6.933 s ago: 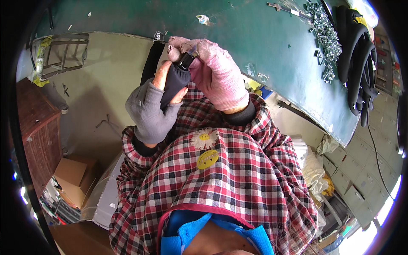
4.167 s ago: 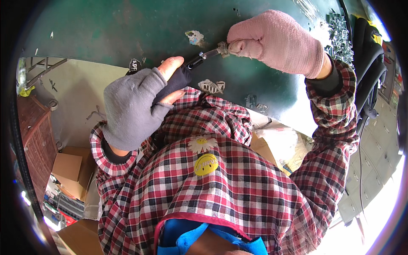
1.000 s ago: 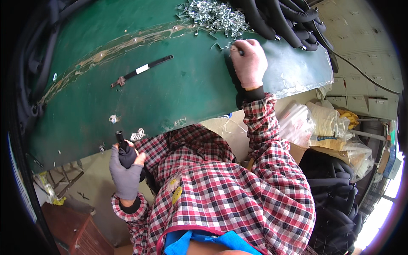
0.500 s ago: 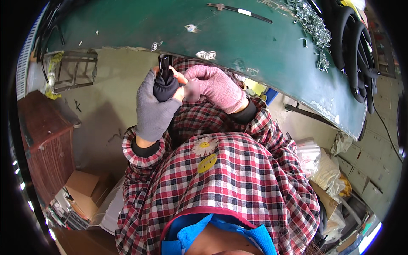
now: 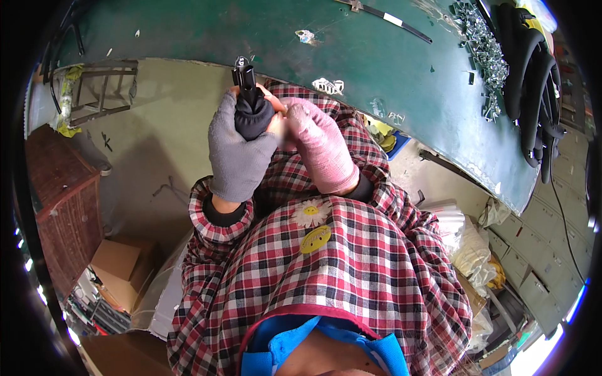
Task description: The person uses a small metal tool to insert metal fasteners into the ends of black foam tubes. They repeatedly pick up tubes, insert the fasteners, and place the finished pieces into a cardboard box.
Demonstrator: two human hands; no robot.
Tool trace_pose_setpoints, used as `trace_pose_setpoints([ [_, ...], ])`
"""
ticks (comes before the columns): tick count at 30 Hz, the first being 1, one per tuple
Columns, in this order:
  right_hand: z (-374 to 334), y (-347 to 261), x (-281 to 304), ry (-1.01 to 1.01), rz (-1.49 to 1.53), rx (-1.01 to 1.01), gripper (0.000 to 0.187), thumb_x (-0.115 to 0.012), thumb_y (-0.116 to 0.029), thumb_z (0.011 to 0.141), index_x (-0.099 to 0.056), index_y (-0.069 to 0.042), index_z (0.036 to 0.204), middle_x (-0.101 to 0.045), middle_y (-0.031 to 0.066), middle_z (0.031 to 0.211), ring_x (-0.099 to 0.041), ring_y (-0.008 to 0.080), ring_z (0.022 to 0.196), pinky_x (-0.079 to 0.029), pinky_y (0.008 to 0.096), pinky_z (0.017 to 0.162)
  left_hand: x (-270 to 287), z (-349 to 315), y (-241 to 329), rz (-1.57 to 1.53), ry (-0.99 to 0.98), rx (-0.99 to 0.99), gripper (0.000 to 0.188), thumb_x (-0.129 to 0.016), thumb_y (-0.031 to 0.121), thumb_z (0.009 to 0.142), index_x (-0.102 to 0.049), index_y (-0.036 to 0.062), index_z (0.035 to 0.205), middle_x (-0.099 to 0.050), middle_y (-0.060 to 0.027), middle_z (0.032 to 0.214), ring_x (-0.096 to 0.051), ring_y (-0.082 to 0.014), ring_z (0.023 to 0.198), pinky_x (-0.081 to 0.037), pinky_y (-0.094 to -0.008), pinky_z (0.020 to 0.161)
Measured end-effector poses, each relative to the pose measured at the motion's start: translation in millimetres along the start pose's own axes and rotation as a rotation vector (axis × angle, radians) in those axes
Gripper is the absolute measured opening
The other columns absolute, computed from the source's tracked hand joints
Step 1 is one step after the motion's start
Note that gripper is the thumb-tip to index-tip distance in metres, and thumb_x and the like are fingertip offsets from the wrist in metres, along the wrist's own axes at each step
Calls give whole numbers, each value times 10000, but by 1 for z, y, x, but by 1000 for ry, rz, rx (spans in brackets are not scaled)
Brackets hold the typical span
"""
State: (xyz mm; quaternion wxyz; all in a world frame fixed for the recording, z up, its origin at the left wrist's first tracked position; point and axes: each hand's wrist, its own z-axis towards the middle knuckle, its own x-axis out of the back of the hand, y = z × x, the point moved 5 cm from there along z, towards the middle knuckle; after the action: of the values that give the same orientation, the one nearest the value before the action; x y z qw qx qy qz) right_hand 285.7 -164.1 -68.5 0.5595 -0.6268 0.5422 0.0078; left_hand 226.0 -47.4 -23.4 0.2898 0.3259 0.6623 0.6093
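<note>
Curling around a black cloth tube, the left hand held it beside the near edge of the tabletop; the right hand sat close, fingers bent, its grip unclear. The tabletop stretched on to a thin black strip, metal clips and padded tubes bounding the right.

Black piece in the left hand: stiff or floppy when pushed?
Probably both. The black sleeve looks floppy: it bunches into folds in the left hand. The glossy black end is likely stiff, projecting straight past those folds; its smooth sheen may make it slippery.
</note>
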Motion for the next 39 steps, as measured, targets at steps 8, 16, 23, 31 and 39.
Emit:
trace_pose_setpoints([
  [8, 1, -33, -5, 116, -165, 266, 199, -677, -133, 976, -671, 13, 1111, -633, -30, 919, -537, 49, 801, -458, 214, 720, -6, -3, 18, -28, -56, -99, 418, -779, 78, 866, -601, 7, 1237, -698, -42, 962, -657, -111, 817, -550, -271, 774],
  [16, 35, -83, -3, -202, -306, 252, 328, -736, -218, 953, -699, 59, 1124, -713, 39, 995, -632, 105, 903, -519, 262, 856, -7, -13, -1, 168, -55, -118, 345, -654, 111, 995, -618, -26, 1309, -625, -1, 837, -559, -53, 705, -493, -226, 657],
  [23, 41, -85, 2, -375, -395, 66, 388, -800, -293, 891, -734, 26, 1102, -716, 37, 949, -642, 116, 848, -535, 266, 802, -11, -15, -4, 253, -85, -242, 333, -632, 87, 1011, -615, -20, 1327, -555, 46, 796, -471, -21, 669, -431, -197, 603],
  [31, 37, -64, 10, -310, -150, -139, 343, -776, -321, 917, -740, -7, 1051, -656, -4, 826, -506, 71, 675, -423, 230, 617, -15, -13, 1, 466, -27, -353, 299, -721, 144, 921, -679, 6, 1182, -716, -169, 872, -723, -306, 719, -561, -348, 631],
  [39, 34, -51, 7, -292, -22, -151, 280, -745, -243, 942, -711, -9, 1093, -733, 69, 965, -610, 91, 709, -504, 229, 631, -17, -11, 1, 578, -1, -394, 294, -734, 198, 914, -687, 12, 1136, -688, -166, 822, -692, -334, 668, -541, -393, 591],
])
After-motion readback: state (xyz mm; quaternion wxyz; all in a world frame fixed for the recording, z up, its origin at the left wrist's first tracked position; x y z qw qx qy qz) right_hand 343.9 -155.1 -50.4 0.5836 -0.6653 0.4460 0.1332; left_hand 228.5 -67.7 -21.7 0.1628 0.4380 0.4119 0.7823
